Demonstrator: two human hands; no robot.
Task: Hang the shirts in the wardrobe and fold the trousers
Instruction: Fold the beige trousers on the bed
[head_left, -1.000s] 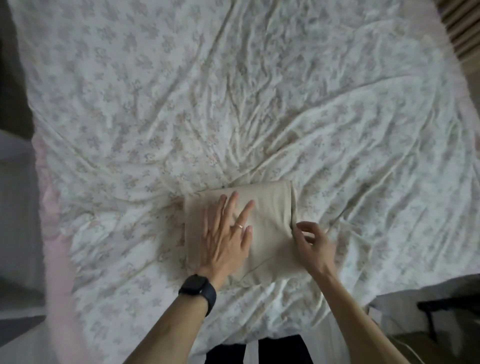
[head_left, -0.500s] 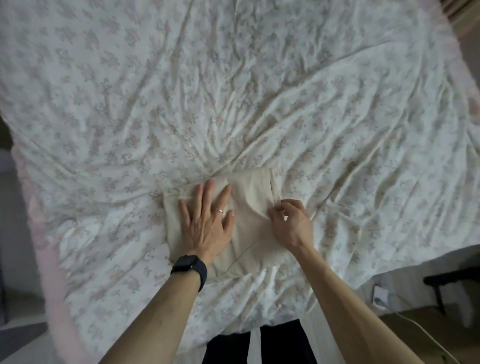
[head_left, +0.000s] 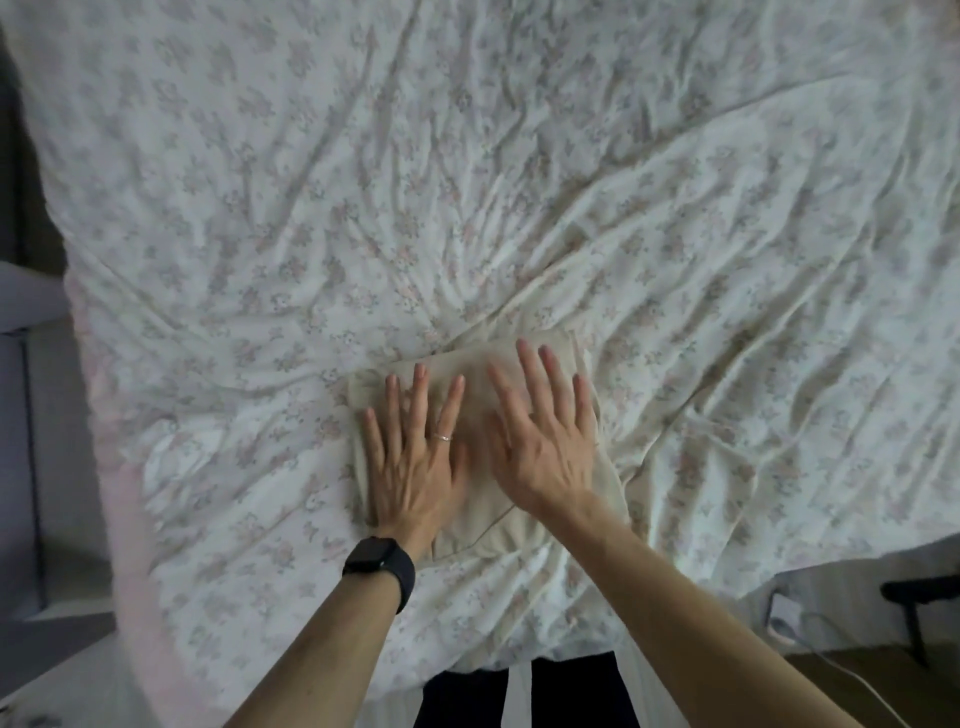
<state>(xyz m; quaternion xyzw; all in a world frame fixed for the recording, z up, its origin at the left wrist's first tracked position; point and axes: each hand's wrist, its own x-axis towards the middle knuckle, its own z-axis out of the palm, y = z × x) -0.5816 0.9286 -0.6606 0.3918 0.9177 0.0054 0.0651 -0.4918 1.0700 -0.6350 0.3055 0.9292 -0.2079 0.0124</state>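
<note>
Head view, single frame.

- One folded beige cloth bundle, the trousers (head_left: 488, 535), lies on the crumpled white floral bed sheet (head_left: 467, 182), near the bed's front edge and slightly right of centre.
- Left hand (head_left: 410, 467): flat, palm down on the left half of the trousers, fingers straight and spread, gripping nothing. Its little-finger side reaches the bundle's left edge.
- Right hand (head_left: 540, 441): flat, palm down on the right half, fingers straight and spread, grasping nothing. Fingertips are near the far edge. This hand is slightly motion-blurred.
- The hands lie side by side, thumbs close together. Beige cloth shows between them and below the wrists.
- Count: trousers 1; hands 2; black wrist watch (head_left: 379, 564) 1, on the left wrist; thin ring (head_left: 442, 438) 1, on a left finger.
</note>
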